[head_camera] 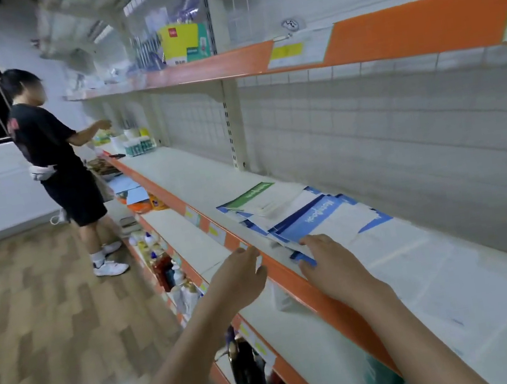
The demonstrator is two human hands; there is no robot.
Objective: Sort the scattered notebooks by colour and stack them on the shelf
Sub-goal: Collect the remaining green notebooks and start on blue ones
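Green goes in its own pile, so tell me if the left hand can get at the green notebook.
Probably yes. The left hand is open at the shelf edge, holding nothing, and the green notebook lies uncovered on top of the blue notebooks, farther along the shelf. Nothing stands between, though it needs a forward stretch.

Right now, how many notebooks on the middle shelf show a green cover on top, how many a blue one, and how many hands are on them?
Green notebook fully showing: 1
Blue notebook fully showing: 1, more blue ones tucked underneath, uncountable
Hands touching the pile: 1, the right hand
Total: 2 clear covers
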